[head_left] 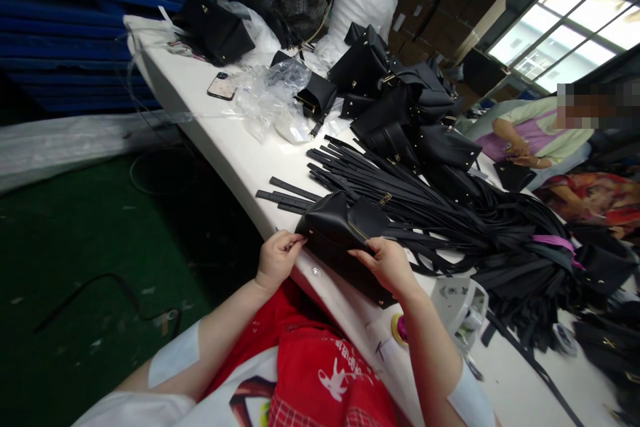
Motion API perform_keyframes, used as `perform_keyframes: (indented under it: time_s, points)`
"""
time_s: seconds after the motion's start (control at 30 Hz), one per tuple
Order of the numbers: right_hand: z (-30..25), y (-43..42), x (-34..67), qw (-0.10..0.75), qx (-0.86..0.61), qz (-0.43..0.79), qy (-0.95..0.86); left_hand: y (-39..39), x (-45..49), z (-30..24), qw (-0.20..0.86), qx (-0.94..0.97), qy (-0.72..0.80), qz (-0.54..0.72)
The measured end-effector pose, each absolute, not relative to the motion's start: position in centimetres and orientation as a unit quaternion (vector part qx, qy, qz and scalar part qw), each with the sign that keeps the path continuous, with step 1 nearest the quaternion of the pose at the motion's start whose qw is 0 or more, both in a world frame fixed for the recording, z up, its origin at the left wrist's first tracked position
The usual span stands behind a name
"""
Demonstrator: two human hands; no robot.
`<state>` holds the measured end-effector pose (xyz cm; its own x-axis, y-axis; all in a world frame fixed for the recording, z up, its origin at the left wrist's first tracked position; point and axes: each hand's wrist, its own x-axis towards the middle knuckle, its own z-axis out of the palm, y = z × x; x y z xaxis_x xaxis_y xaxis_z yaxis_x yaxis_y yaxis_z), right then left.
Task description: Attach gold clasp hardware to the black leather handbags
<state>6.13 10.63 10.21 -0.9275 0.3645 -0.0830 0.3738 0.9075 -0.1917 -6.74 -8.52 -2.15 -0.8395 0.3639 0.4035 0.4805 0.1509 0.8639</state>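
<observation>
A black leather handbag [335,233] with small gold studs and a gold clasp lies tilted at the near edge of the white table. My left hand [281,255] is closed at the bag's left corner, its fingertips pinched by a gold stud; anything small between them is hidden. With thumb and fingers, my right hand [387,263] grips the bag's upper edge on the right. Just beyond the bag, a big bundle of black straps [400,193] spreads over the table.
More black handbags [385,113], crumpled clear plastic [270,97] and a phone [222,86] lie farther back on the table [200,127]. A clear plastic container [463,307] and a tape roll [399,329] sit near my right forearm. Two people work across at right.
</observation>
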Motion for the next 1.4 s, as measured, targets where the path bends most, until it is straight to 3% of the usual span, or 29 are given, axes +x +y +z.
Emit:
perform_keyframes:
  time_s: [1.0,1.3,1.4]
  points:
    - [9.4,10.8,6.2,-0.007,0.205,-0.126,0.971,-7.8,-7.3,-2.9,0.112,-0.38,-0.834,-0.383]
    - [11.1,9.6,7.2,0.038,0.214,-0.092,0.972,-11.3,-6.1,-1.9,0.073,-0.366,-0.809,-0.453]
    - [11.7,8.9,8.3,0.077,0.205,-0.064,0.974,-13.4,-8.3,-1.8,-0.013,-0.266,-0.821,-0.506]
